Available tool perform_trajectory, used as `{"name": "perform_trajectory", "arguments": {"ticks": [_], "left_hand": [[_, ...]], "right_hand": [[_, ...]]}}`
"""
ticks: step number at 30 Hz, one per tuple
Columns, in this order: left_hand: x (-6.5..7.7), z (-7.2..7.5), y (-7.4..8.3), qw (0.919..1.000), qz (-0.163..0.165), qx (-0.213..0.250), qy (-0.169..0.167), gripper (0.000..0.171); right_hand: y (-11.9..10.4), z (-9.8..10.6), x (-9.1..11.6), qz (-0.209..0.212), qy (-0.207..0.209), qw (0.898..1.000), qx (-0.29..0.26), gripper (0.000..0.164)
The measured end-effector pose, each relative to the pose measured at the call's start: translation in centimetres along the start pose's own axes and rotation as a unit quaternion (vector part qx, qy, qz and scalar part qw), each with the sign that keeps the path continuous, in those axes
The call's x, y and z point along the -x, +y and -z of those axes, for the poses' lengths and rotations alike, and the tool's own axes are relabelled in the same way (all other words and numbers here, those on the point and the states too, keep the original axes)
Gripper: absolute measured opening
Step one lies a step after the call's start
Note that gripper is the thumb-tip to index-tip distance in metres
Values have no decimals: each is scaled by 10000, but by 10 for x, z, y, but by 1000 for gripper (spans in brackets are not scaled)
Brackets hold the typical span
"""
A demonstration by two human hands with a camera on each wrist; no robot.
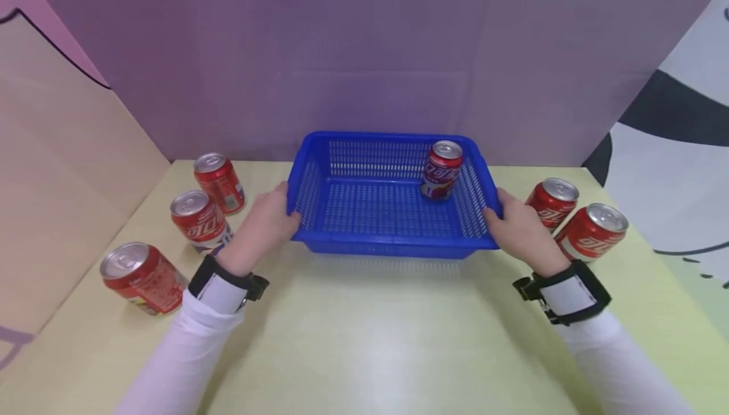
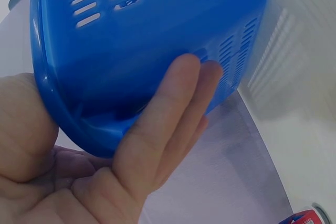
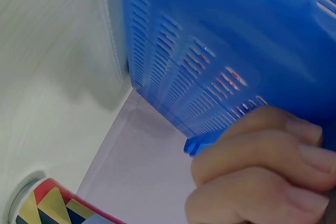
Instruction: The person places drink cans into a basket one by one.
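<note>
Left hand pinches the left rim of a basket, thumb over it, fingers extended along the outer wall; right hand grips the opposite rim, fingers curled below. Basket, count 1: blue plastic, rectangular, slotted walls and floor, at the far side of the table; cannot tell whether its base touches down. Inside, 1 red-and-purple can stands near the far right corner. Outside: 3 red cans at left, 2 silver-topped red cans at right.
</note>
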State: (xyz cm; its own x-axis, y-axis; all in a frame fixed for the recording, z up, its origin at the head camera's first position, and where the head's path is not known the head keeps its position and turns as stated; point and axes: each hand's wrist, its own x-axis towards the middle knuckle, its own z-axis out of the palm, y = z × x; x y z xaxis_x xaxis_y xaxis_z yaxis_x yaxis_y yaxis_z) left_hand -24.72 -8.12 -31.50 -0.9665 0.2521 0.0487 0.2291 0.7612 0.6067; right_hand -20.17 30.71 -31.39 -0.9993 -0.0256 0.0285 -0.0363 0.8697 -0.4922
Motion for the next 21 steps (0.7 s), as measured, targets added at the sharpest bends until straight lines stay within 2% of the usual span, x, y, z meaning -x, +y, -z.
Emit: {"name": "perform_trajectory", "arguments": {"ticks": [8, 13, 16, 21], "left_hand": [[-2, 3, 0, 9999, -99, -44, -7, 41], [1, 6, -1, 9997, -178, -112, -82, 43], [6, 15, 2, 9991, -301, -305, -38, 44], [8, 45, 14, 9933, -591, -944, 310, 42]], "right_hand": [[-1, -1, -1, 65, 284, 9995, 109, 59], [1, -3, 1, 88, 377, 9991, 169, 57], [2, -4, 2, 71, 355, 9992, 167, 57], [0, -4, 3, 88, 377, 9992, 86, 55]]}}
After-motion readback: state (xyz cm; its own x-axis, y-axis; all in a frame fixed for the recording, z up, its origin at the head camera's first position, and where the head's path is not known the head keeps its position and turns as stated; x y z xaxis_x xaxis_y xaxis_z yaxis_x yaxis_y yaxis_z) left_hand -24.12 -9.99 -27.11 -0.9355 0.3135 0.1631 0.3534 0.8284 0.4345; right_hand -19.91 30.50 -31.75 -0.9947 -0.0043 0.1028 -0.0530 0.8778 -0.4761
